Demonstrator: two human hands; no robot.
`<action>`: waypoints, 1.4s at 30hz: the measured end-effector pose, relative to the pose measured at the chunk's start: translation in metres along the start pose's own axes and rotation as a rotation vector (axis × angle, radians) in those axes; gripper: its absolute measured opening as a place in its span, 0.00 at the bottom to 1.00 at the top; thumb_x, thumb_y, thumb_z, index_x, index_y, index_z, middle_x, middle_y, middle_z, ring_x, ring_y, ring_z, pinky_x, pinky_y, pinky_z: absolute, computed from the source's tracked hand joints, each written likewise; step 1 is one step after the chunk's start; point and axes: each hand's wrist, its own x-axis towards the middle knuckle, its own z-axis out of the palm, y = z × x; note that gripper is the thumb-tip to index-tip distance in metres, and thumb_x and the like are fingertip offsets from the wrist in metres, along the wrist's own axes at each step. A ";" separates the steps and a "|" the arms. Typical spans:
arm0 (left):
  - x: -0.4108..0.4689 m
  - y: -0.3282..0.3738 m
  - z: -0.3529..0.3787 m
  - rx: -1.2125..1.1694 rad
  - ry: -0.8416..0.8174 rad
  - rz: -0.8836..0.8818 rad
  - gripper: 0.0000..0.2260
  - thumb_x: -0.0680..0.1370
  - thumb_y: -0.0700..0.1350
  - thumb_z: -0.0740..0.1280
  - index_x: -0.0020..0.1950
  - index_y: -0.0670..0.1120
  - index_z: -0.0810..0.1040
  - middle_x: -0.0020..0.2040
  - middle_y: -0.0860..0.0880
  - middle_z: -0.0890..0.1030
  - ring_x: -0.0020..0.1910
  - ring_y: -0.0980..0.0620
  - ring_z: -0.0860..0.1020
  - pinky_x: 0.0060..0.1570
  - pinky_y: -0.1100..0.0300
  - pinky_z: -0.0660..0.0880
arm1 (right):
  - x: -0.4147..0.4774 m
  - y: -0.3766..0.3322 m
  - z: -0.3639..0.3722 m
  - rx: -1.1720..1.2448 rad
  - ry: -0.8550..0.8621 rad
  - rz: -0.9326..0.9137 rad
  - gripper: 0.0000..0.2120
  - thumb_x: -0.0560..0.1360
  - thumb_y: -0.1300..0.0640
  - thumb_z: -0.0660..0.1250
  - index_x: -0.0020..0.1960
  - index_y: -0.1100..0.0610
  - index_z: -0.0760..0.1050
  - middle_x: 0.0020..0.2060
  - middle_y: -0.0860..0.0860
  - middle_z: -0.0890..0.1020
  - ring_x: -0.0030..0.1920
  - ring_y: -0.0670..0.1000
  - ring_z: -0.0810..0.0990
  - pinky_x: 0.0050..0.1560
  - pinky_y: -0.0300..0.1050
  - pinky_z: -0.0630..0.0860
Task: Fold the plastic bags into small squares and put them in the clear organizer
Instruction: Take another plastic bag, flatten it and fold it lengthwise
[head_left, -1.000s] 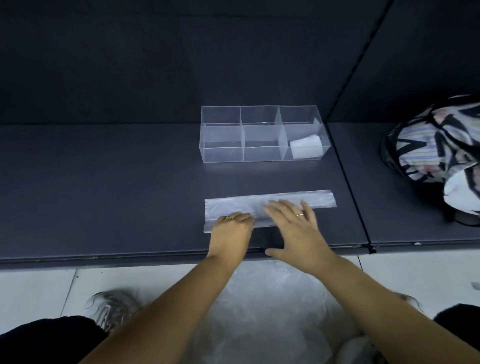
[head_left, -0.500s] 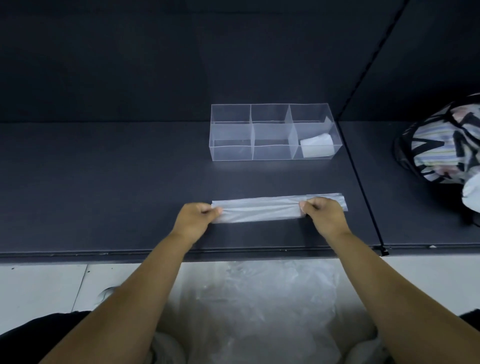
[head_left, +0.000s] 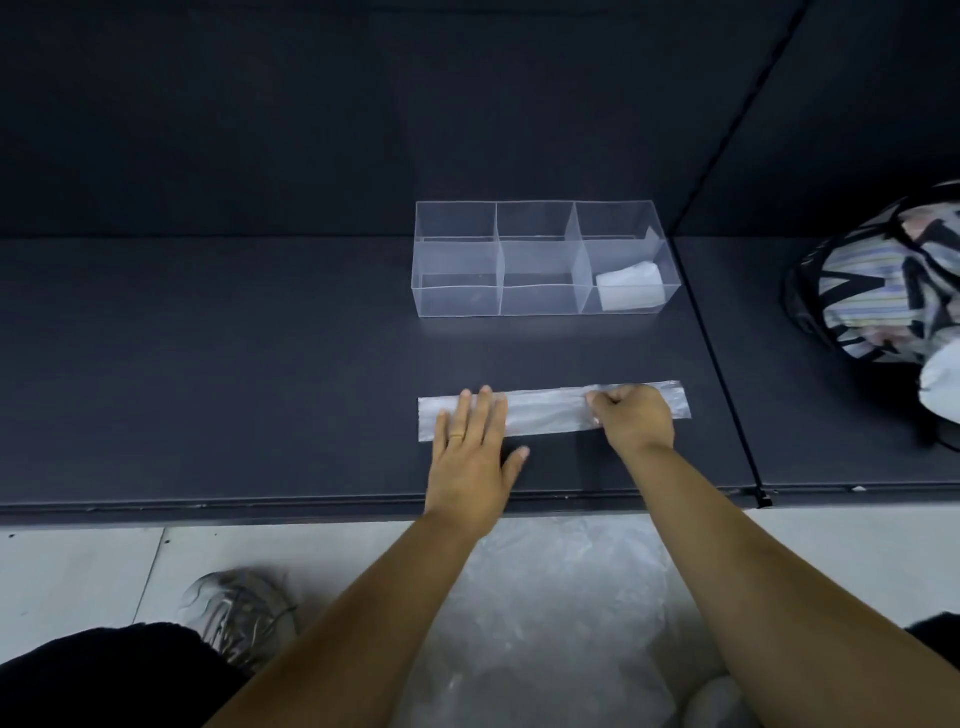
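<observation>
Head view: the left hand's (head_left: 470, 457) fingers (head_left: 485, 410) lie straight and flat, pressing the left part of a bag (head_left: 545, 413) folded into a long, narrow strip. The thumb is spread out on the table (head_left: 208, 364), just in front of the strip. A thin gold ring (head_left: 456, 436) sits on one finger. The right hand (head_left: 634, 418) is curled, knuckles up, and pinches the strip near its right end; a short length sticks out beyond it. The bag is thin, cloudy film with fine creases, lying flat across the matte, dark grey table near its front edge.

Behind it, well apart, stands the organizer (head_left: 457, 301), a clear, hard-walled box split into square cells. Its front right cell holds a small white folded square (head_left: 631, 291).

At the far right sits a rounded pouch (head_left: 883, 291) of striped, zigzag-printed cloth. Below the table edge, crumpled clear film (head_left: 545, 597) lies on pale floor tiles (head_left: 67, 571), with a grey shoe (head_left: 234, 613) beside it.
</observation>
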 end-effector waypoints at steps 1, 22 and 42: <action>-0.001 -0.003 0.007 0.082 -0.047 -0.026 0.30 0.81 0.61 0.42 0.78 0.49 0.38 0.79 0.49 0.39 0.77 0.46 0.37 0.74 0.48 0.35 | -0.005 -0.003 0.001 -0.057 0.088 -0.047 0.10 0.76 0.55 0.65 0.46 0.62 0.80 0.41 0.58 0.80 0.48 0.62 0.79 0.50 0.50 0.75; -0.001 -0.009 0.016 0.185 -0.039 -0.039 0.34 0.73 0.66 0.30 0.76 0.51 0.37 0.79 0.49 0.42 0.77 0.43 0.38 0.72 0.41 0.35 | 0.041 0.083 -0.037 -0.258 0.047 -0.427 0.22 0.82 0.53 0.57 0.74 0.58 0.63 0.75 0.53 0.63 0.74 0.54 0.59 0.73 0.49 0.53; 0.005 0.000 -0.010 0.016 0.017 0.221 0.39 0.74 0.70 0.53 0.78 0.46 0.56 0.79 0.50 0.49 0.77 0.53 0.40 0.74 0.53 0.34 | -0.026 0.087 -0.088 0.528 -0.474 0.182 0.07 0.72 0.68 0.68 0.48 0.61 0.73 0.25 0.51 0.77 0.28 0.47 0.76 0.31 0.39 0.71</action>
